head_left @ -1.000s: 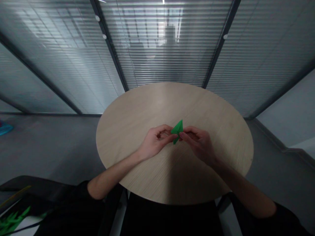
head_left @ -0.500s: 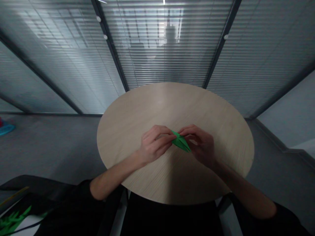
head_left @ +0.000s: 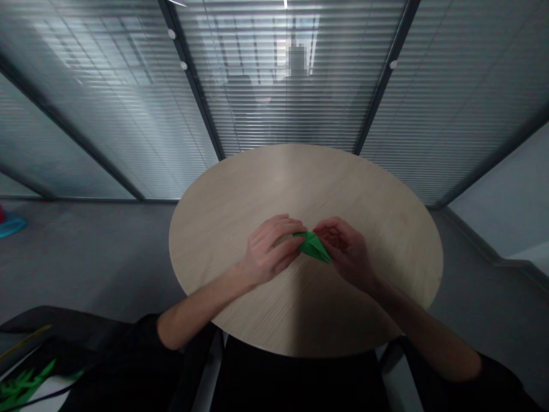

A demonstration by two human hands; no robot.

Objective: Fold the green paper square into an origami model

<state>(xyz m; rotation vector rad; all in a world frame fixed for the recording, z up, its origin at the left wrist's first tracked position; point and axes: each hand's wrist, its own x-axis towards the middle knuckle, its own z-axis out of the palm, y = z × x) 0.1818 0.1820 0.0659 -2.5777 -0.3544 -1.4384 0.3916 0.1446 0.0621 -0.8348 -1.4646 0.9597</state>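
Observation:
A piece of folded green paper (head_left: pixel 314 247) with pointed ends is held above the middle of a round wooden table (head_left: pixel 283 189). My left hand (head_left: pixel 273 246) pinches its left end between thumb and fingers. On the other side my right hand (head_left: pixel 345 249) has its fingers curled and bent together at the paper's right edge, with the thumb against it. The fingertips of the right hand are partly hidden, and the paper's underside cannot be seen.
Glass partitions with blinds (head_left: pixel 291 114) stand behind the table. A black bag or chair (head_left: pixel 86 320) is at lower left, with green leaf-like pieces (head_left: pixel 30 380) and a white item (head_left: pixel 51 392). A blue object (head_left: pixel 11 225) lies on the floor at far left.
The fingers of my right hand have curled inward along the paper's edge. My left fingers have shifted slightly up, and more of the green paper's upper face shows.

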